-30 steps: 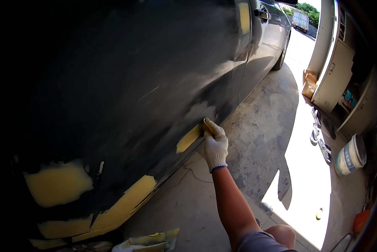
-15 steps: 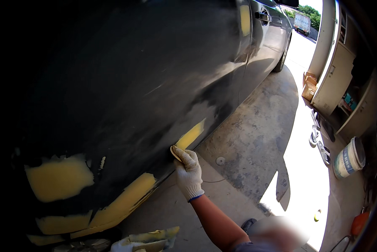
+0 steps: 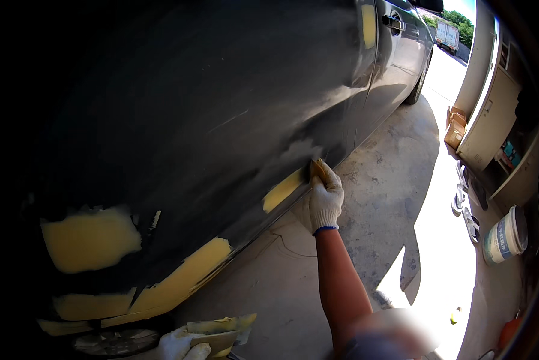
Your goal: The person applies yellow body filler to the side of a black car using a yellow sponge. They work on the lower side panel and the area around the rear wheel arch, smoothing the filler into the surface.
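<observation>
A dark car side panel (image 3: 209,144) fills the left and middle. My right hand (image 3: 327,201), in a white knit glove, pinches a small yellowish putty spreader (image 3: 318,171) against the panel's lower part. It is at the right end of a short yellow putty strip (image 3: 282,191). My left hand (image 3: 176,345), also gloved, is partly cut off at the bottom edge. It grips a putty-smeared flat scraper (image 3: 224,341) with yellowish paste on it. Larger putty patches (image 3: 92,240) and a long putty band (image 3: 176,282) cover the panel at lower left.
A round dark metallic part (image 3: 116,343) lies near the bottom left. On the right are a white bucket (image 3: 504,235), sandals (image 3: 470,225), cardboard boxes (image 3: 455,128) and a cabinet (image 3: 491,120). One more putty patch (image 3: 368,27) is beside the door handle (image 3: 393,23).
My right hand has moved right and upward with the spreader, from the strip's lower left end to its right end. The strip now shows whole. The view has shifted slightly.
</observation>
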Available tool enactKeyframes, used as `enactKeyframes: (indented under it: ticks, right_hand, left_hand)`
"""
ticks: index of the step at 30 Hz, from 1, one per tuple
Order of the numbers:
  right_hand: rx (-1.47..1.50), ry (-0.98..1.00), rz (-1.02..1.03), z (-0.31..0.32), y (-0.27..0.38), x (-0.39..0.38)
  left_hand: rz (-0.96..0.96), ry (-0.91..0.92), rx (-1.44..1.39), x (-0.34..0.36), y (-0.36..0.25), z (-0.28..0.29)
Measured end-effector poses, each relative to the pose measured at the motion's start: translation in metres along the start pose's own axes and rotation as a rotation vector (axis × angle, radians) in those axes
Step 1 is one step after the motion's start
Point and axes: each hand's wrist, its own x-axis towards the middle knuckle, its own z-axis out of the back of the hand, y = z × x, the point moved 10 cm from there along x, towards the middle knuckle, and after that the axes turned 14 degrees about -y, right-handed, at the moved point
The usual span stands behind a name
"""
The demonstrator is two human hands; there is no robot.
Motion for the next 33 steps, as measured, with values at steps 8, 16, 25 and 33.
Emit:
enactKeyframes:
  ticks: [8, 16, 25, 33]
  right_hand:
    - [0.196, 0.117, -0.175, -0.012, -0.009, -0.021]
    - [0.166, 0.193, -0.17, -0.021, 0.018, -0.097]
    - [0.403, 0.347, -0.622, -0.01, 0.005, -0.155]
    - [0.546, 0.296, -0.778, 0.011, 0.006, -0.202]
  left_hand:
    - [0.283, 0.087, -0.355, -0.022, 0.067, -0.011]
    - [-0.193, 0.064, -0.035, -0.021, 0.032, -0.002]
    - [-0.223, 0.077, 0.018, -0.034, 0.037, -0.004]
    - [-0.135, 0.082, -0.083, -0.062, 0.063, 0.019]
